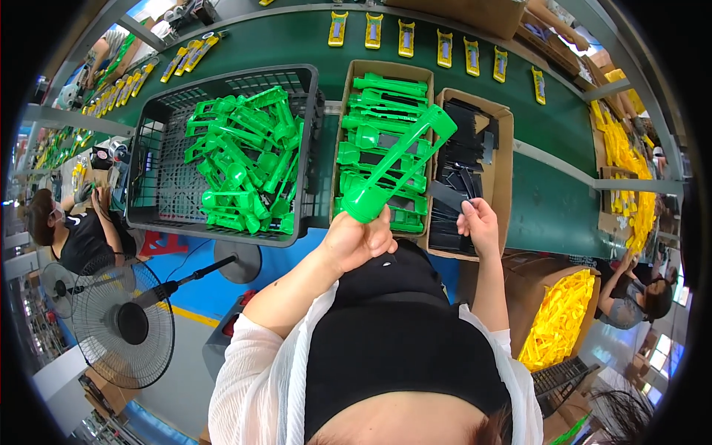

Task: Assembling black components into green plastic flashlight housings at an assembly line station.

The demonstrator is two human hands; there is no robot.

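Note:
My left hand (360, 239) is closed round the rounded end of a long green plastic housing (404, 165), which tilts up to the right with an open slot along it. My right hand (479, 224) pinches a thin black plastic strip (449, 199) between thumb and fingers, close to the green housing but apart from it. Behind the held housing stands a cardboard box (347, 83) of stacked green housings. Beside it, under my right hand, another cardboard box (504, 148) holds many loose black strips (461, 137).
To the left a dark grey plastic crate (141, 182) holds a heap of green housings (245, 159). Yellow units (406, 38) lie in a row on the green conveyor (564, 200). A carton of yellow parts (558, 319) stands at right, a fan (122, 320) at left. Co-workers sit on both sides.

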